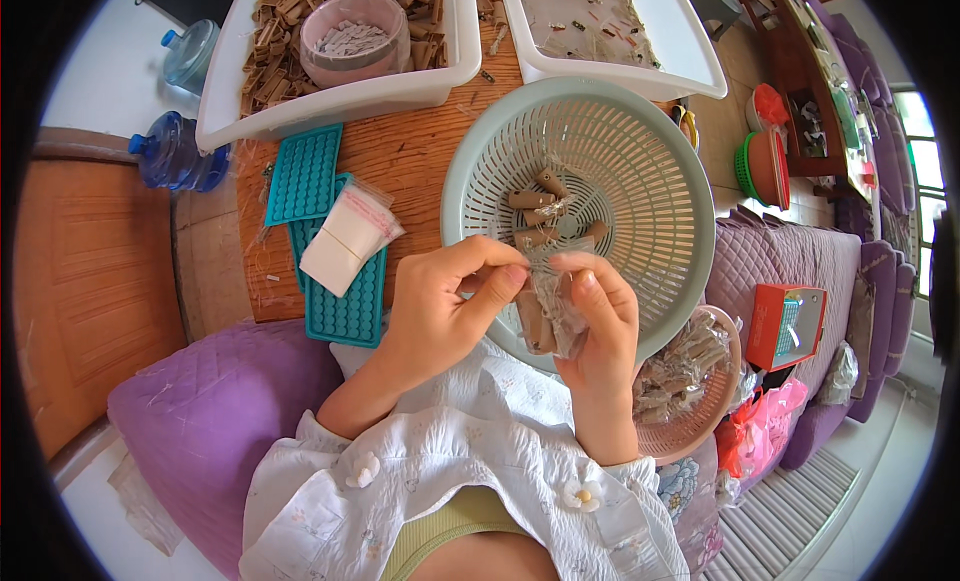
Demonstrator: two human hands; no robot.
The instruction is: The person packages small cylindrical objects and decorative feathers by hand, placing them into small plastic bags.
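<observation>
In front of me, above the near side of a grey-green colander (460, 171), I hold a small clear plastic bag (548, 306) with brown tube-shaped pieces inside. Thumb and forefinger of my left hand (440, 306) are pinched at the bag's upper left edge. My right hand (603, 326) is closed around the bag's right side, its thumb near the top. Several loose brown cardboard-like tubes (532, 199) with pale strings lie in the bottom of the colander. The fingers partly cover the bag, so how its mouth sits is hard to make out.
A white tub (335, 116) holds brown pieces and a pink container (318, 56). Another white tub (690, 81) stands to its right. Teal moulds (345, 306) carry banded clear bags (340, 256). A pink basket (660, 446) of filled bags sits right of my right forearm.
</observation>
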